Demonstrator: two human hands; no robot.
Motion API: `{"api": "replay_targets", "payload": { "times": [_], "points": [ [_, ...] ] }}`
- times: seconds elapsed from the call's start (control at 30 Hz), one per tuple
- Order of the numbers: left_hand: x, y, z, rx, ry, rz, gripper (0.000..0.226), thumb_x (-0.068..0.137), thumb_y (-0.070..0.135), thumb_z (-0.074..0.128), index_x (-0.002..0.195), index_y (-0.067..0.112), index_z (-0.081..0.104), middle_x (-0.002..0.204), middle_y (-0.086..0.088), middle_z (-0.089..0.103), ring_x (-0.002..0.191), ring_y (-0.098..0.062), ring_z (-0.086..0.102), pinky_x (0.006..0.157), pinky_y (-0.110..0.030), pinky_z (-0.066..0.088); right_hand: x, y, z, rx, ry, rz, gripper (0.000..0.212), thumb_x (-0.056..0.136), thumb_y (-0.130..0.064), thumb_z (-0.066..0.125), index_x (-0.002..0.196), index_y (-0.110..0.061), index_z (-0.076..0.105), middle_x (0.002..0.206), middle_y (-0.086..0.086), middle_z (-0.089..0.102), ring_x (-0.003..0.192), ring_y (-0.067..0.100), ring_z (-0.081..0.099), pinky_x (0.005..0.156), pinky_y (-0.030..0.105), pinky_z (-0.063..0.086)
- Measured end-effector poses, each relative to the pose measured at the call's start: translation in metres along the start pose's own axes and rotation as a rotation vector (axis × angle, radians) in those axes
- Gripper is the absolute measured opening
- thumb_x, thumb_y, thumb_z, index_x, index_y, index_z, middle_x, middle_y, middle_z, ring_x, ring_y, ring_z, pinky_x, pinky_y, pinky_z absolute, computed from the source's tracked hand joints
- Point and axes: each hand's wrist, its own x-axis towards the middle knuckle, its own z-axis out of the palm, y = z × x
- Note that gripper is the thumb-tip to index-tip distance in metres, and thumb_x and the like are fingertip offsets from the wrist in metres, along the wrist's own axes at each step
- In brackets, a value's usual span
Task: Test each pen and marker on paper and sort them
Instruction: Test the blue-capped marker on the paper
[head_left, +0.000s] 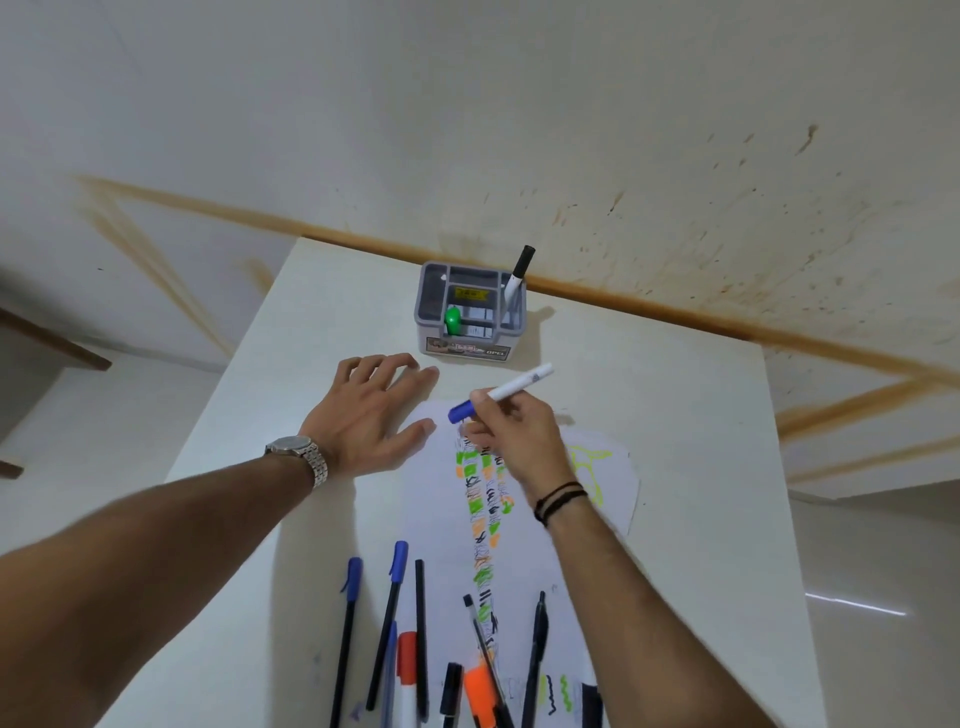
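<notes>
Blue-capped white marker is pinched in the curled fingers of the right hand, cap end pointing left, held above the far end of the scribbled paper. Left hand lies just beside it, fingers spread and straight, palm down on the white table, holding nothing. Beyond both hands stands a grey organiser containing a black-capped marker and a green marker. Nearer than the wrists lie loose pens.

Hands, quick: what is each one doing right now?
Left hand: open, fingers spread, resting on the table at the paper's edge.
Right hand: gripping a blue-capped marker above the paper.
</notes>
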Motion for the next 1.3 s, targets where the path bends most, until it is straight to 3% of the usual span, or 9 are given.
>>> {"api": "replay_targets", "payload": {
  "times": [0.07,0.33,0.53,0.67,0.73,0.87,0.97,1.13,1.3],
  "points": [
    [0.0,0.001,-0.001,0.01,0.0,0.012,0.061,0.101,0.065,0.039,0.157,0.038,0.04,0.15,0.002,0.049,0.134,-0.026,0.048,0.111,-0.047,0.034,0.008,0.003,0.015,-0.086,0.021,-0.067,0.003,0.098,-0.019,0.075,0.098,-0.016,0.075,0.084,0.006,0.077,0.075,0.02,0.074,0.07,0.037,0.063],
    [-0.003,0.003,0.001,0.034,0.062,0.009,0.049,0.109,0.054,0.03,0.143,0.034,0.059,0.142,0.002,0.055,0.121,-0.027,0.054,0.107,-0.048,0.037,0.019,0.007,0.06,-0.381,0.136,-0.065,0.041,0.087,-0.06,0.07,0.071,-0.023,0.06,0.069,0.001,0.072,0.067,0.028,0.074,0.063,0.046,0.063],
    [-0.004,-0.002,0.009,-0.016,0.126,0.038,0.038,0.108,0.043,0.043,0.132,0.027,0.067,0.141,0.0,0.06,0.114,-0.033,0.057,0.105,-0.05,0.038,0.014,0.002,0.046,-0.165,-0.051,-0.052,0.032,0.102,-0.031,0.072,0.099,0.001,0.065,0.08,0.01,0.078,0.065,0.018,0.075,0.065,0.041,0.066],
    [-0.005,-0.002,0.009,-0.035,0.142,0.07,0.043,0.108,0.043,0.04,0.139,0.03,0.067,0.14,0.001,0.062,0.109,-0.031,0.055,0.103,-0.049,0.039,0.003,0.005,0.031,-0.109,-0.151,-0.093,0.02,0.102,-0.022,0.072,0.104,-0.003,0.066,0.083,0.005,0.079,0.078,0.015,0.076,0.071,0.042,0.066],
    [-0.006,-0.001,0.007,-0.046,0.135,0.075,0.045,0.108,0.043,0.035,0.138,0.031,0.067,0.14,0.003,0.061,0.106,-0.031,0.054,0.102,-0.049,0.039,-0.002,0.005,0.039,-0.104,-0.079,-0.096,0.02,0.103,-0.024,0.071,0.098,-0.005,0.065,0.079,0.009,0.078,0.072,0.016,0.075,0.063,0.04,0.065],
    [-0.006,-0.002,0.008,-0.061,0.124,0.074,0.043,0.105,0.034,0.037,0.139,0.037,0.064,0.141,0.005,0.059,0.108,-0.03,0.054,0.104,-0.049,0.038,0.012,-0.008,0.036,0.209,0.341,0.073,0.035,0.104,-0.022,0.065,0.076,-0.002,0.065,0.052,0.01,0.065,0.044,0.025,0.066,0.054,0.038,0.059],
    [-0.004,-0.003,0.01,-0.041,0.112,0.053,0.044,0.109,0.038,0.036,0.148,0.041,0.056,0.143,0.005,0.056,0.116,-0.027,0.052,0.108,-0.048,0.035,0.019,-0.017,-0.004,0.168,0.306,0.027,0.032,0.105,-0.025,0.066,0.088,0.001,0.071,0.068,0.016,0.069,0.06,0.03,0.067,0.046,0.027,0.054],
    [-0.003,0.001,0.006,-0.039,0.087,0.005,0.045,0.11,0.044,0.032,0.149,0.037,0.052,0.142,0.008,0.053,0.121,-0.024,0.052,0.108,-0.047,0.034,-0.001,0.001,-0.038,0.061,0.268,-0.149,0.008,0.106,-0.02,0.066,0.099,-0.015,0.067,0.08,0.011,0.072,0.072,0.021,0.071,0.056,0.035,0.06],
    [-0.002,-0.001,0.007,-0.036,0.023,-0.019,0.052,0.107,0.058,0.028,0.149,0.039,0.05,0.145,0.007,0.051,0.128,-0.023,0.05,0.111,-0.048,0.033,-0.03,0.033,-0.058,0.026,0.308,-0.142,0.02,0.1,-0.01,0.073,0.096,0.006,0.061,0.088,0.014,0.076,0.069,0.021,0.067,0.054,0.031,0.053]
  ]
}}
